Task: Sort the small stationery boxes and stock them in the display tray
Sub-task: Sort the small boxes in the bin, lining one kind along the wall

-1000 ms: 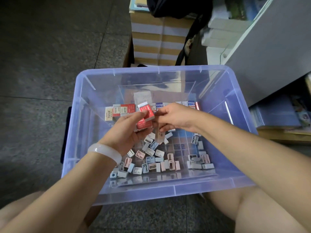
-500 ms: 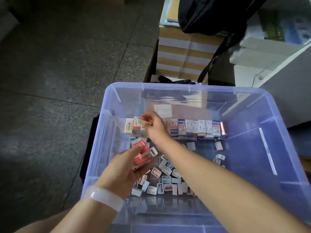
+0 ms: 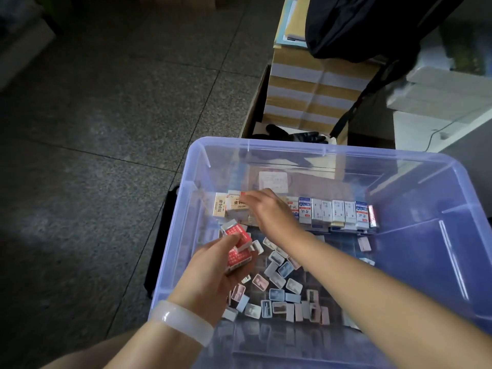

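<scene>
A clear purple plastic bin (image 3: pixel 292 149) stands on the floor in front of me. Along its far side runs a row of upright boxes, cream eraser boxes (image 3: pixel 219 207) at the left and blue-and-white boxes (image 3: pixel 335 213) at the right. My right hand (image 3: pixel 269 213) reaches to the row's left end. Its blurred fingertips pinch a cream eraser box (image 3: pixel 237 205) lying on top of the cream ones. My left hand (image 3: pixel 213 267), with a pale bangle on its wrist, grips a small stack of red boxes (image 3: pixel 238 245) above the bin floor. Several small loose boxes (image 3: pixel 279 283) lie scattered there.
Behind the bin stands a stack of taped cardboard cartons (image 3: pixel 306 83) with a black bag (image 3: pixel 359 27) on top, and a black glove (image 3: pixel 292 135) lies at its foot. A pale shelf unit (image 3: pixel 439 113) is at the right. Grey tiled floor (image 3: pixel 93 115) spreads to the left.
My right hand left the stack in my left hand and carried a box to the left end of the far row. My left hand still holds the red boxes.
</scene>
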`<action>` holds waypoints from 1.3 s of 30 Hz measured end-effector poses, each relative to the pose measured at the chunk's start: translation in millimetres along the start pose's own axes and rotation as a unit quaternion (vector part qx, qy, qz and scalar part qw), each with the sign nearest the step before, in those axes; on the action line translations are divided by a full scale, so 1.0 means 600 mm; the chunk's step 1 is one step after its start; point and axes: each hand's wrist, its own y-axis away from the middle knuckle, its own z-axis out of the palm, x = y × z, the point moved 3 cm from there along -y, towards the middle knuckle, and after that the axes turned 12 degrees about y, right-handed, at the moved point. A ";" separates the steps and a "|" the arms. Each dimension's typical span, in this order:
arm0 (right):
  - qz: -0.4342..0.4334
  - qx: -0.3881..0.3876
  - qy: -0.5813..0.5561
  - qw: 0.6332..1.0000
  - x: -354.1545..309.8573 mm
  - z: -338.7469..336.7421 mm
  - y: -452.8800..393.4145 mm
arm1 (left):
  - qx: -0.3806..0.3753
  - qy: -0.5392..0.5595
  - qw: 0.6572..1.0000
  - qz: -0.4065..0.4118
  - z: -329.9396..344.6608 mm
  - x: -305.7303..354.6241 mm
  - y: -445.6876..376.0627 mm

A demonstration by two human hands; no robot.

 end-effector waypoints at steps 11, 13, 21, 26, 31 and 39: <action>0.065 -0.073 -0.096 0.991 -0.061 0.002 -0.032 | 0.026 0.009 0.999 0.018 -0.002 -0.008 0.002; 0.086 -0.055 -0.144 0.984 -0.045 -0.016 -0.018 | 0.024 0.006 0.999 0.022 0.003 -0.006 0.000; 0.171 -0.132 -0.541 0.813 -0.017 -0.075 0.080 | -0.017 -0.029 0.998 0.050 0.039 0.015 -0.022; 0.308 -0.076 -0.454 0.833 0.026 -0.038 0.083 | 0.021 -0.044 0.999 0.015 0.045 0.007 -0.055; 0.343 -0.045 -0.410 0.844 0.038 -0.024 0.068 | 0.085 -0.070 0.994 -0.010 0.037 -0.004 -0.119; 0.341 -0.006 -0.356 0.870 -0.001 -0.004 0.034 | 0.170 0.035 0.985 0.026 0.016 -0.016 -0.173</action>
